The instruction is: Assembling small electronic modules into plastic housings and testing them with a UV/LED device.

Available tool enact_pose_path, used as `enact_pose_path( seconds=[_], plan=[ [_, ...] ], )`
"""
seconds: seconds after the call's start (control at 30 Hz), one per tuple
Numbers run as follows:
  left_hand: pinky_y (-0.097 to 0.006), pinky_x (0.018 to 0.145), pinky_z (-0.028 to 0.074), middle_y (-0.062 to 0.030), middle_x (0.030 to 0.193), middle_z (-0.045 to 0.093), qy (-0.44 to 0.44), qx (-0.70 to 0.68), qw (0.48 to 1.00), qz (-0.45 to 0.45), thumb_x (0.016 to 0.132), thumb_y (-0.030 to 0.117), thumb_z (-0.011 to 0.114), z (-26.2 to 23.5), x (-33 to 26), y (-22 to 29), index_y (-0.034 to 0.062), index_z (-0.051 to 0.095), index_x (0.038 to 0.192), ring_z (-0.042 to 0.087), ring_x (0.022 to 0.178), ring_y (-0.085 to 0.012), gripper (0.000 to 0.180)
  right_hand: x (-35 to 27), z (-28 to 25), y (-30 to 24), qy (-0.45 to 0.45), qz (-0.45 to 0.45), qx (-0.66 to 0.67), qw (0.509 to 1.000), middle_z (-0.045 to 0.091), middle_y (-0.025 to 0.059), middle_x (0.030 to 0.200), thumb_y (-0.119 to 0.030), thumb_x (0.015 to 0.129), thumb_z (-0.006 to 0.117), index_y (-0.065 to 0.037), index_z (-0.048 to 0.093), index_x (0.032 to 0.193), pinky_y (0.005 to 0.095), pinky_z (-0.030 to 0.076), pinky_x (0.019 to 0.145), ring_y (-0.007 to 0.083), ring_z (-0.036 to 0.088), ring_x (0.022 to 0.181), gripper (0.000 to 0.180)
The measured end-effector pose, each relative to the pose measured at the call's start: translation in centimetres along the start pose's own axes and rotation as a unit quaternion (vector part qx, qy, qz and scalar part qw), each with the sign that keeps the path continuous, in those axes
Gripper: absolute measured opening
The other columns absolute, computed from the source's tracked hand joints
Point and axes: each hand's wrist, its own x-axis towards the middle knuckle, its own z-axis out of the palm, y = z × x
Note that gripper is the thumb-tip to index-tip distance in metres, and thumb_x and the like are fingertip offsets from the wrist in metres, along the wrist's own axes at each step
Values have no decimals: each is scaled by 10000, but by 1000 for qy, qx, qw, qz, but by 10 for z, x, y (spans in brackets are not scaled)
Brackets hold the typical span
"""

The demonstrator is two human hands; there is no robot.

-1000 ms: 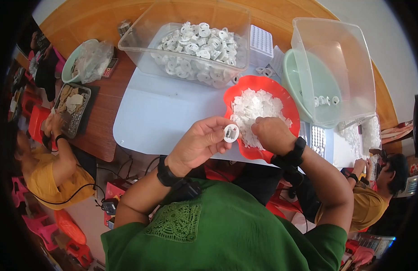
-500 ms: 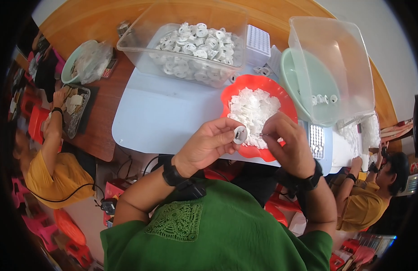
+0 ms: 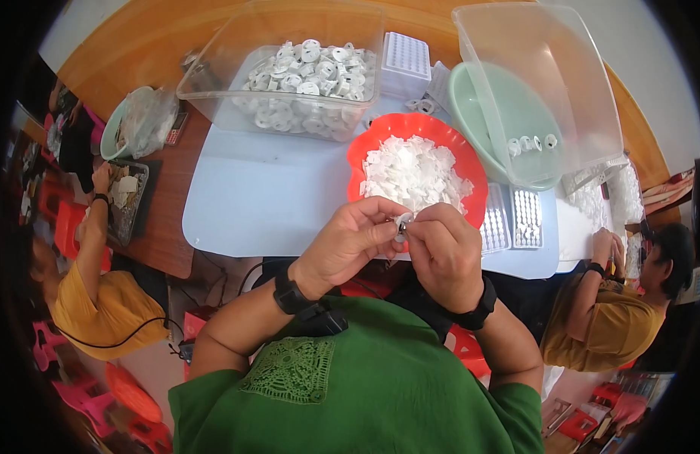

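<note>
White part (image 3: 402, 222), both hands (image 3: 348, 244) pinching it, red bowl (image 3: 356, 157) w/ flakes (image 3: 414, 172) beyond, clr bin (image 3: 204, 97) L, tub (image 3: 471, 98) R

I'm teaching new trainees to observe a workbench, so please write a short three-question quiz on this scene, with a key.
1. What colour is the scalloped bowl holding the white pieces? A) blue B) red C) yellow

2. True or false: the left hand and the right hand meet at one small round part.

3. Fill the gap: the clear bin heaped with round white parts stands to the ... of the scalloped bowl in the picture.

Key: 1 B; 2 true; 3 left.
</note>
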Motion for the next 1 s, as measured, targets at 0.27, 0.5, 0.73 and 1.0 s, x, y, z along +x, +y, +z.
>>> enact_pose_path(
  seconds=[0.27,0.5,0.73,1.0],
  plan=[
    [-272,727,499,-60,978,609,15,22,1000,6,909,123,587,6,-1,0,-10,525,1177,594,794,-127,305,-2,-8,2,-6,55,36,998,536,107,729,69,697,644,-4,577,787,337,445,516,264,563,628,134],
    [-236,666,479,-75,976,610,39,5,999,2,922,110,558,7,-5,5,-24,525,1180,585,778,-123,293,-13,-39,19,-13,218,70,973,563,132,752,94,737,605,24,584,816,301,450,574,264,576,646,108],
    [-226,651,460,-73,965,606,75,29,995,59,922,154,568,-7,-10,16,-20,541,1160,559,755,-111,296,-31,-62,78,-110,208,-112,965,585,143,763,8,737,588,7,590,764,381,468,622,320,594,721,27],
    [-237,684,495,-53,962,624,55,9,996,64,929,113,560,-13,-12,18,-1,555,1170,594,787,-111,266,-10,-36,104,-286,107,-187,934,605,107,760,-51,717,576,-60,643,730,394,473,644,308,593,749,68]
  ],
)
